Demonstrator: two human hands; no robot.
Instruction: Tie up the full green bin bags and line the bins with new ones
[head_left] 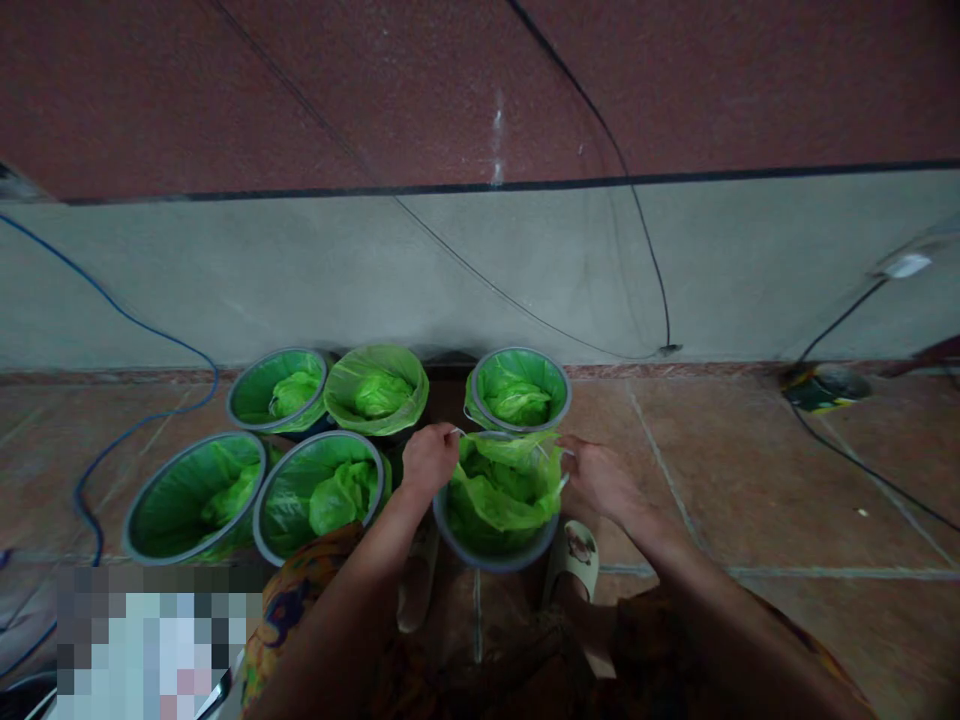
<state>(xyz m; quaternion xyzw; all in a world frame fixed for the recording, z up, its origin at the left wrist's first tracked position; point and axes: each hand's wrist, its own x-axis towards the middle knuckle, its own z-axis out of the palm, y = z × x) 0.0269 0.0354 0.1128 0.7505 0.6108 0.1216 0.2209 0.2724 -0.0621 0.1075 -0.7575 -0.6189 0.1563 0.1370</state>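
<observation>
Right in front of me, between my feet, stands a bucket [487, 555] with a green plastic bag [501, 492] in it. The bag's mouth is pulled up above the rim and spread between my hands. My left hand [430, 462] is closed on the bag's left edge, by a pale loop or strip. On the opposite edge, my right hand [600, 478] pinches the bag beside another pale strip. Folds of green plastic fill the inside, and the bottom of the bucket is hidden.
Several more buckets with green liners stand left and behind, such as the front-left bucket [196, 500] and the back-right bucket [520, 390]. A blue hose [101, 460] lies left. Dark cables run down the wall [300, 280]. A dark bundle [825, 387] sits right on the tiled floor [750, 500].
</observation>
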